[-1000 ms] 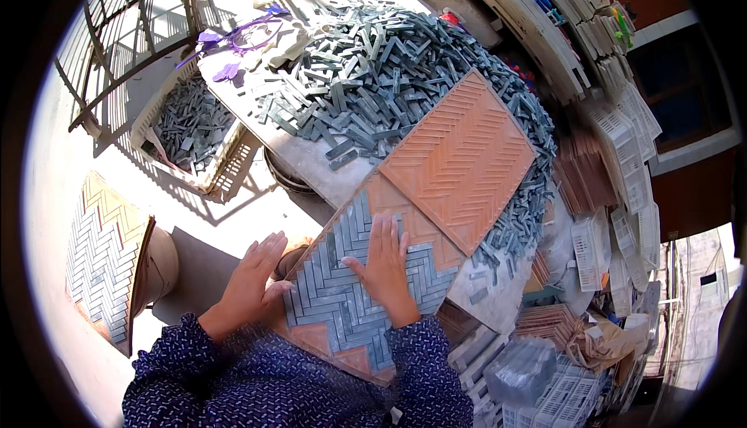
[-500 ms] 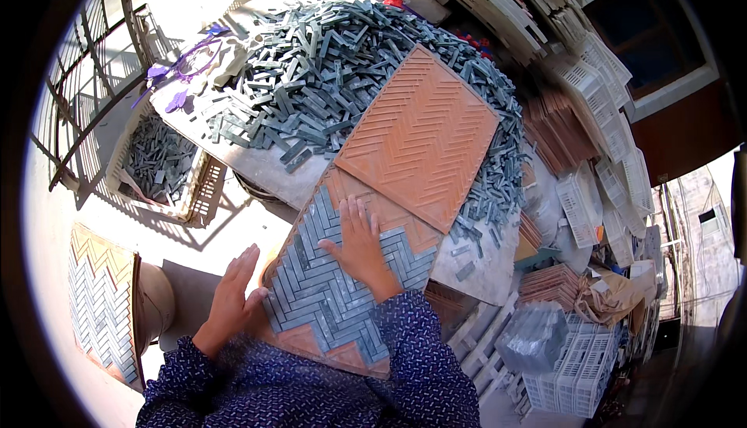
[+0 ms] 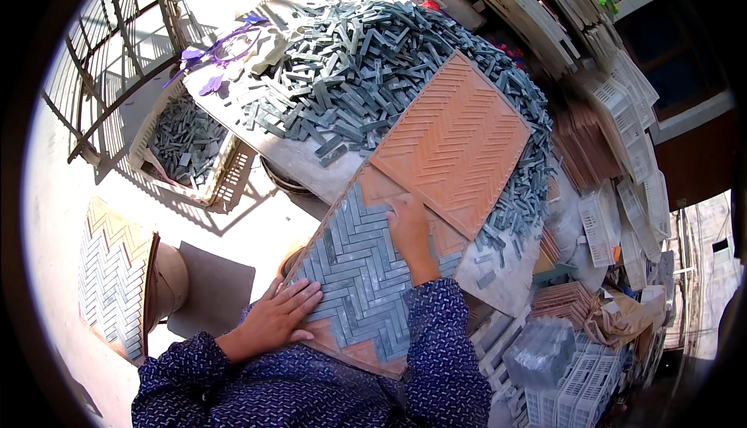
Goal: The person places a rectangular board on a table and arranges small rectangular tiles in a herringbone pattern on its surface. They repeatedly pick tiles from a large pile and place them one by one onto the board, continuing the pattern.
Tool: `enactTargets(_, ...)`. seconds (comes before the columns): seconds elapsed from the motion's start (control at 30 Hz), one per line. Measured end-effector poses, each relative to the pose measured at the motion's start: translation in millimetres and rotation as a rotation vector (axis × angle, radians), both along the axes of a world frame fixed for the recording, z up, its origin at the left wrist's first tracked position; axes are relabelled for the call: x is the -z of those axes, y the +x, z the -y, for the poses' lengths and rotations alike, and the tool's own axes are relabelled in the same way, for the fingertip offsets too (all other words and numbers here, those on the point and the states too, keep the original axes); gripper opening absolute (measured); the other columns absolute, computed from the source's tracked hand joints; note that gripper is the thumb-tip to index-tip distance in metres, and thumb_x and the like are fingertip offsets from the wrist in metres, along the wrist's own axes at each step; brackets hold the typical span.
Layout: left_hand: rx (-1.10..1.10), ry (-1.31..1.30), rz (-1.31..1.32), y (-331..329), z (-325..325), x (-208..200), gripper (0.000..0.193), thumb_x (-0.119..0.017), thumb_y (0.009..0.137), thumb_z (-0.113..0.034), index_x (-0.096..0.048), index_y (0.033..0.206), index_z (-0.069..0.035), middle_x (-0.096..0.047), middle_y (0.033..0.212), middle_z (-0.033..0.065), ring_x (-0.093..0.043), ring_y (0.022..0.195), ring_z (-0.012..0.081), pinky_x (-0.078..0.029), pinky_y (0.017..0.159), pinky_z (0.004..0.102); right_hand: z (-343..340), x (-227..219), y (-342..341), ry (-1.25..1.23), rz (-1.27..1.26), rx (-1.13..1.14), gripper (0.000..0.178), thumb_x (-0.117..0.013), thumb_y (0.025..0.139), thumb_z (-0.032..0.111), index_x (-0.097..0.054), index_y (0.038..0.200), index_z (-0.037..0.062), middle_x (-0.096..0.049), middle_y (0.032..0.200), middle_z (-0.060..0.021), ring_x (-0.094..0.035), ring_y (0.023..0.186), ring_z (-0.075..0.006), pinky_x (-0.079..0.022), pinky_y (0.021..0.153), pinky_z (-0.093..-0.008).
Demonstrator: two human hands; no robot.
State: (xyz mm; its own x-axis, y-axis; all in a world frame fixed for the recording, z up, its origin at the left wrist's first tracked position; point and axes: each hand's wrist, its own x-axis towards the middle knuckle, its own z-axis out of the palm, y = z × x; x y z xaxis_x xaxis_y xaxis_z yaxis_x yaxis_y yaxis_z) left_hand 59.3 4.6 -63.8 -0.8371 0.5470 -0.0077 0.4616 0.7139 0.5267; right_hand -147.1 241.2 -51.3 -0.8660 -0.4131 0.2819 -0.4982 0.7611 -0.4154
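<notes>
"Where is the tray (image 3: pixel 377 185) placed?"
"Near; its left edge is touched by the left hand (image 3: pixel 282 315) (flat, unclenched)."
"The right hand (image 3: pixel 411 229)?"
"Curled at the far tiles (image 3: pixel 354 272); its grip cannot be told."

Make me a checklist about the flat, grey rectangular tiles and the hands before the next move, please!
1. Left hand flat at the laid grey tiles: ok.
2. Right hand free of tiles: cannot tell, fingers bent.
3. Orange ribbed board fully covered: not ok, orange patches show.
4. Second orange ribbed board apart from it: not ok, they meet.
5. Loose grey tiles nearby: ok, heaped on the pale tabletop.
</notes>
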Motion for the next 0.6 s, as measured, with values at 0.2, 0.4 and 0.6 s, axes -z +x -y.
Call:
enactTargets(0.2,-0.248,0.317,0.05,-2,15,-12,0.061,-0.061,0.084,-0.029,-0.04,0.135,-0.003,-0.037,0.143,0.0154,-0.033,0.133,0.0339,-0.025,0.11,0.0472,-7,-15,-28,0.061,0.068,-0.211,0.015,-0.066,0.069,0.002,-0.058,0.082,0.0019,-0.058,0.085,-0.013,-0.055,0.087,-0.0334,-0.045,0.077,-0.041)
enactTargets(0.4,-0.517,0.407,-0.03,-3,42,-17,0.049,-0.061,0.08,-0.009,-0.049,0.127,-0.003,-0.048,0.133,0.0174,-0.044,0.124,0.0367,-0.037,0.102,0.0412,-21,-37,-15,-0.012,0.001,-0.2,0.013,-0.064,0.075,0.005,-0.06,0.087,0.001,-0.06,0.081,-0.0122,-0.058,0.078,-0.0296,-0.047,0.07,-0.0356)
enactTargets(0.6,-0.608,0.503,0.071,23,45,11,0.033,-0.062,0.079,-0.004,-0.061,0.111,-0.004,-0.062,0.11,0.0154,-0.057,0.106,0.0333,-0.046,0.091,0.0392,-2,-34,110,-0.262,0.553,-0.225,0.011,-0.064,0.08,0.005,-0.063,0.09,0.0005,-0.062,0.082,-0.0107,-0.061,0.073,-0.0227,-0.048,0.065,-0.0299)
